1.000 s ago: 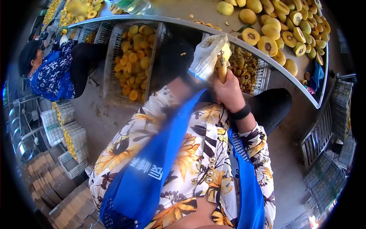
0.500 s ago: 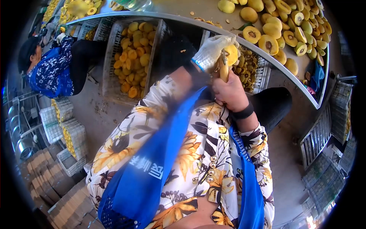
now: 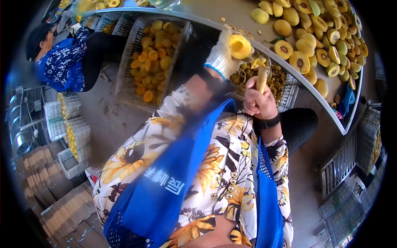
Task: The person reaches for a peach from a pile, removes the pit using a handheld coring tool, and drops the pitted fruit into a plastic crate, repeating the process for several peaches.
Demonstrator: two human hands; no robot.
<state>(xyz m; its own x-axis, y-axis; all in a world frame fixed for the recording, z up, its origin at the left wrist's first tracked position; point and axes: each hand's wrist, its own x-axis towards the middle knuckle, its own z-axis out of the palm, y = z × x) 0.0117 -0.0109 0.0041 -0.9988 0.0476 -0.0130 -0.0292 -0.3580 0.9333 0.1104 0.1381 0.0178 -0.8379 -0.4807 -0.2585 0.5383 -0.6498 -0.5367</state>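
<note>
My left hand (image 3: pixel 221 53), in a white knitted glove, holds a yellow fruit half (image 3: pixel 240 46) with its hollowed cut face showing. To its right, my bare right hand (image 3: pixel 259 99) is closed around the pale handle of a pitting tool (image 3: pixel 262 79). A yellow piece of fruit (image 3: pixel 258 63) sits at the tool's metal end, apart from the fruit half. Beneath both hands is a crate (image 3: pixel 289 93) with many small brownish-yellow pieces.
A crate (image 3: pixel 125 62) of orange-yellow fruit halves stands left of my arms. Halved fruits (image 3: pixel 306 47) are heaped on the metal-edged table (image 3: pixel 244 20). A seated person (image 3: pixel 62 62) works at far left, near stacked crates (image 3: pixel 78 138) and flattened cardboard (image 3: pixel 70 211).
My hands have moved apart. The tool has come away from the fruit with a piece at its end, and the fruit half in my left hand now shows a hollow.
</note>
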